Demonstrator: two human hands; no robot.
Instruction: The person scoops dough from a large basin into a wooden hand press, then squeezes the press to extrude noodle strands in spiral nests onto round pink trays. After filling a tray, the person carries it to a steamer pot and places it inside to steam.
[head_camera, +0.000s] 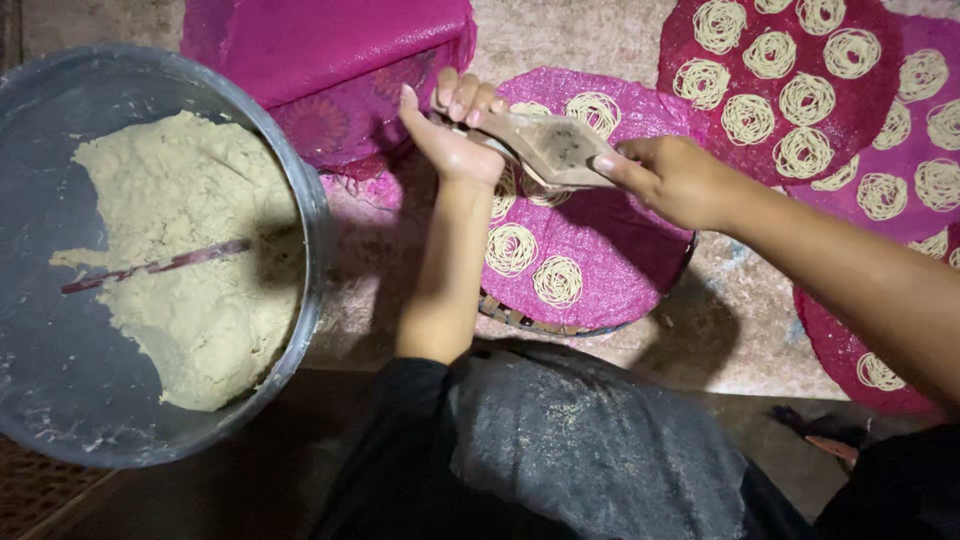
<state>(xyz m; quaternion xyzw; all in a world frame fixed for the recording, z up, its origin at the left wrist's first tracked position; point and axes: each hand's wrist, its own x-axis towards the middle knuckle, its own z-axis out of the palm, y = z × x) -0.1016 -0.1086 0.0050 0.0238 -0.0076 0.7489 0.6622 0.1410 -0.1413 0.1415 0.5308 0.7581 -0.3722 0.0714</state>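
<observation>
Dough (190, 260) in basin (300, 180) at left — noodle press (550, 148) over round tray (620, 270); more coil-laden trays (780, 80) to the right.

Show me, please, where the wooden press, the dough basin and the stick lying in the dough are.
wooden press (560, 147), head view, on its flat middle plate.
dough basin (312, 215), head view, on its right rim.
stick (160, 266), head view, at mid-length on the dough.

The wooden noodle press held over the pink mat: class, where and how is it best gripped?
Grip the wooden press by its two tapered ends, one hand from each side, as the left hand and right hand do. Its wide middle carries the dark opening, so that part stays uncovered.
</observation>
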